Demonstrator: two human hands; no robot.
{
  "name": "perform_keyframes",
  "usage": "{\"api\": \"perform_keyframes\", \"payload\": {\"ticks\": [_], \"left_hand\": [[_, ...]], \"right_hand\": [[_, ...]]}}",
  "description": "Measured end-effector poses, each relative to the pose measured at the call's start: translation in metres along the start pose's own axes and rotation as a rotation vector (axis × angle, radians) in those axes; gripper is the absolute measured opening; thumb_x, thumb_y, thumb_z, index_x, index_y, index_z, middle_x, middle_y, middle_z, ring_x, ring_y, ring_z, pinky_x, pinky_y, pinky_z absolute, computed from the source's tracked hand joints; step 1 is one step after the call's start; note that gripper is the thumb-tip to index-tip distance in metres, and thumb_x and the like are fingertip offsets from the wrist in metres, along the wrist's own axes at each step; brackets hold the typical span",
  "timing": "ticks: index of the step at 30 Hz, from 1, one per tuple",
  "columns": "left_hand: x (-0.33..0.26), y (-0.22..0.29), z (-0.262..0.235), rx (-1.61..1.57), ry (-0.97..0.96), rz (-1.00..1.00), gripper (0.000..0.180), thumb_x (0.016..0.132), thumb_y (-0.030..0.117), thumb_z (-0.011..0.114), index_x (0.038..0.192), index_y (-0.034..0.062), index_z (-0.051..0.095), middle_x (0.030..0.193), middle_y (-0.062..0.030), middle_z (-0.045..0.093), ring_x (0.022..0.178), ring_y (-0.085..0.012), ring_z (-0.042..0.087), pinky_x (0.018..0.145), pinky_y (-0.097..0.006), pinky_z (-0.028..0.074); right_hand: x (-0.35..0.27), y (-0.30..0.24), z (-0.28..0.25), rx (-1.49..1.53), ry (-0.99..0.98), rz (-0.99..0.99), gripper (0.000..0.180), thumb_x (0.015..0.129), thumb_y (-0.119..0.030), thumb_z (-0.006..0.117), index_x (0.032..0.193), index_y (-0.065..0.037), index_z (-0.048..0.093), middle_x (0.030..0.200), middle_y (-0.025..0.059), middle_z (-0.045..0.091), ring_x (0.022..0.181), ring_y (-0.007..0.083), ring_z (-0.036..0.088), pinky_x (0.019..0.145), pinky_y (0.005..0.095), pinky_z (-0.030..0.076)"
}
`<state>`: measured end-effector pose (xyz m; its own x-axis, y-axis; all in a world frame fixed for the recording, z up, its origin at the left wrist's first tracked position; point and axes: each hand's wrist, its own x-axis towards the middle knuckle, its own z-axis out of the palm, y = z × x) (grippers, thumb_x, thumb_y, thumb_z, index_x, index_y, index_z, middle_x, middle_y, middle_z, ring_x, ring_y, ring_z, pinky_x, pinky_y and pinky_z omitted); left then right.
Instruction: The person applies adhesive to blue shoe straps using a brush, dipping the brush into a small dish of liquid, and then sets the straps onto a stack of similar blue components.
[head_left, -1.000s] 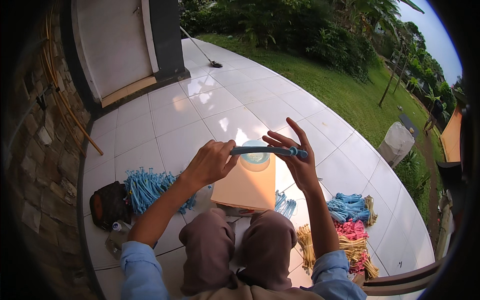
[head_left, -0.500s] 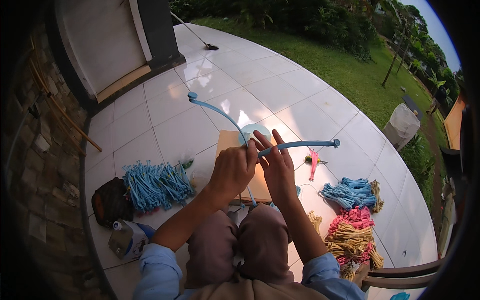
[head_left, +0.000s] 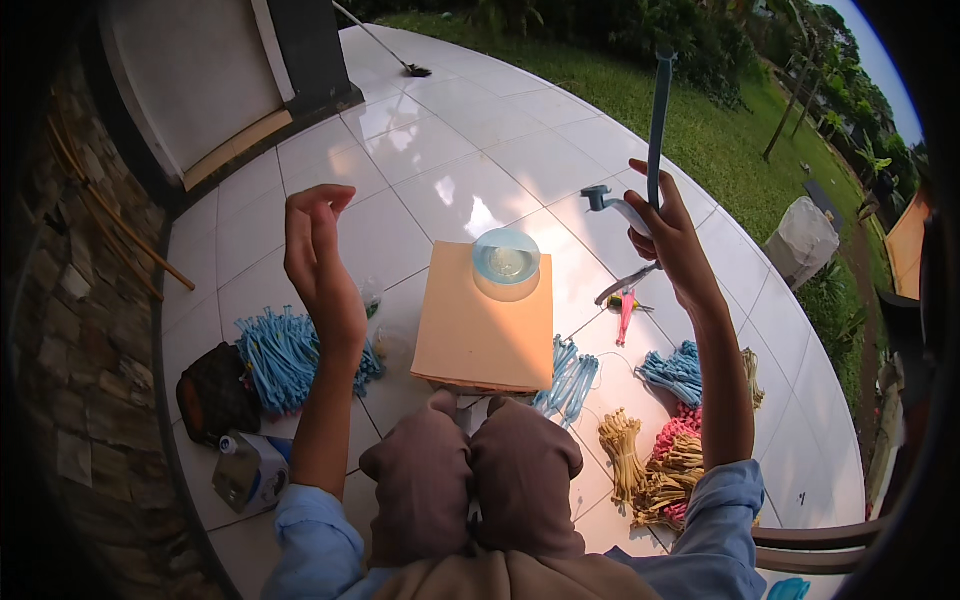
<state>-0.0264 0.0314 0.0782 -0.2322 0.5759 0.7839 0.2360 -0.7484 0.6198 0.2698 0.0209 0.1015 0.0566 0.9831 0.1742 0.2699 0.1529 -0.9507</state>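
Observation:
My right hand (head_left: 668,238) is raised at the right and grips a long light-blue strip (head_left: 657,120) that stands up from the fist, its short curled end poking out to the left. My left hand (head_left: 318,255) is lifted at the left, fingers bunched together, holding nothing that I can see. Between the hands, on the white tiled floor, lies a flat tan board (head_left: 482,325) with a clear round bowl (head_left: 506,262) on its far edge. My knees in brown trousers (head_left: 480,475) touch the board's near edge.
A heap of light-blue strips (head_left: 283,345) lies left of the board beside a dark bag (head_left: 212,392) and a small carton (head_left: 248,470). Blue, pink and straw-coloured bundles (head_left: 668,440) lie at the right, red-handled scissors (head_left: 624,310) too. Lawn and a stone wall border the patio.
The two hands were together on the blue strip over the board; now they have parted and risen, the right one keeping the strip upright, the left one let go.

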Motion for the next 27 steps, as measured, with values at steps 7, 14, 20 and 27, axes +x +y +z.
{"api": "perform_keyframes", "payload": {"ticks": [7, 14, 20, 27], "left_hand": [[-0.008, -0.007, 0.058, 0.213, -0.669, 0.417, 0.017, 0.082, 0.013, 0.056, 0.096, 0.0038, 0.054, 0.107, -0.0103, 0.050, 0.105, -0.0236, 0.049, 0.093, -0.039, 0.039], [-0.110, -0.126, 0.102, 0.435, -0.945, 0.681, 0.029, 0.078, 0.009, 0.060, 0.103, 0.0139, 0.046, 0.104, -0.0065, 0.049, 0.104, -0.0222, 0.050, 0.103, -0.041, 0.031], [-0.138, -0.177, 0.098, 0.278, -1.169, 0.425, 0.039, 0.073, 0.005, 0.062, 0.107, 0.0167, 0.048, 0.099, -0.0063, 0.045, 0.084, -0.0188, 0.055, 0.072, -0.032, 0.051], [-0.147, -0.197, 0.096, 0.261, -1.063, 0.041, 0.042, 0.065, -0.003, 0.065, 0.103, 0.0147, 0.060, 0.094, -0.0056, 0.044, 0.074, -0.0166, 0.054, 0.061, -0.028, 0.051]], "right_hand": [[0.025, 0.069, -0.006, -0.291, -0.490, 0.295, 0.059, 0.083, -0.026, 0.063, 0.131, -0.010, 0.032, 0.056, -0.0050, 0.038, 0.049, 0.0059, 0.033, 0.047, 0.0238, 0.027], [0.022, 0.149, 0.024, -0.460, -0.688, 0.268, 0.053, 0.082, -0.022, 0.062, 0.125, -0.009, 0.033, 0.054, 0.0057, 0.050, 0.050, 0.0149, 0.045, 0.051, 0.0310, 0.034], [0.024, 0.185, 0.026, -0.315, -0.676, 0.395, 0.059, 0.077, -0.015, 0.064, 0.127, -0.010, 0.032, 0.061, 0.0057, 0.047, 0.055, 0.0157, 0.043, 0.056, 0.0307, 0.038], [0.035, 0.249, 0.026, -0.033, -0.535, 0.054, 0.065, 0.070, -0.004, 0.068, 0.126, -0.009, 0.036, 0.088, 0.0047, 0.046, 0.081, 0.0145, 0.049, 0.072, 0.0285, 0.045]]}}
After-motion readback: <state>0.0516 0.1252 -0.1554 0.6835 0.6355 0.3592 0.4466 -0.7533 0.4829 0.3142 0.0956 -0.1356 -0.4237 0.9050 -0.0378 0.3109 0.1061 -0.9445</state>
